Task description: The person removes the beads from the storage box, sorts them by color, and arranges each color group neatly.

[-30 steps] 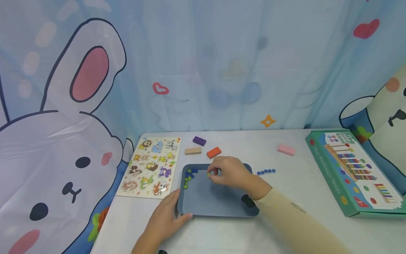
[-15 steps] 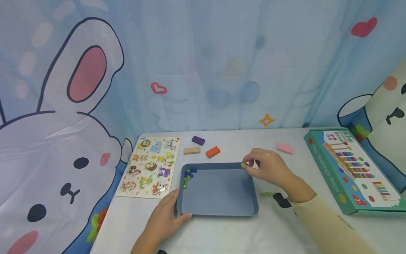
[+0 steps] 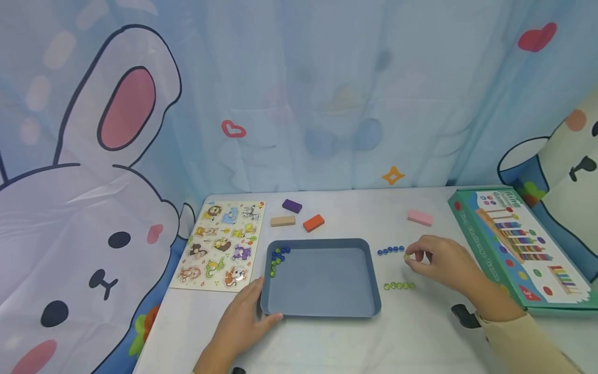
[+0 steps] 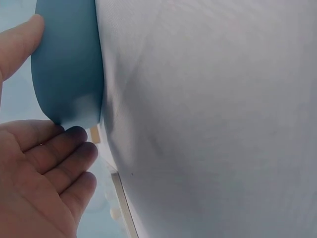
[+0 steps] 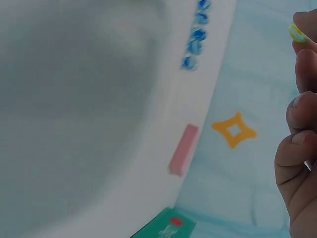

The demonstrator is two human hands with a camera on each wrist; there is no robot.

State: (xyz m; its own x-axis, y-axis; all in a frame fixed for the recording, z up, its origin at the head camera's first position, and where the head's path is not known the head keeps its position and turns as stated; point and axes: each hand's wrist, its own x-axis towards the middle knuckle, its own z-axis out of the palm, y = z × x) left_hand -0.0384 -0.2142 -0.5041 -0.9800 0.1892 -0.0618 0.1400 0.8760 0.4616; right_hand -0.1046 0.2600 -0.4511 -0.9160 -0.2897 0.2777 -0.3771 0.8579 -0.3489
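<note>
My right hand pinches a yellow-green marble between thumb and forefinger, above the table to the right of the tray. Close to its fingertips lies a row of blue marbles; in the right wrist view these look like clear glass with blue swirls. Nearer the front is a row of green marbles. At the front left corner of the grey-blue tray, my left hand rests with its thumb along the front wall and extended fingers at the left side. Several blue and green marbles sit in the tray's back left corner.
An animal puzzle board lies left of the tray. Behind it are purple, tan and orange blocks. A pink block lies at the back right, beside a green game box. A curtain hangs behind the table.
My right hand has carried the marble from above the tray, over its right edge, to beside the blue row. Both rows now show fully. The left hand has stayed at the tray corner.
</note>
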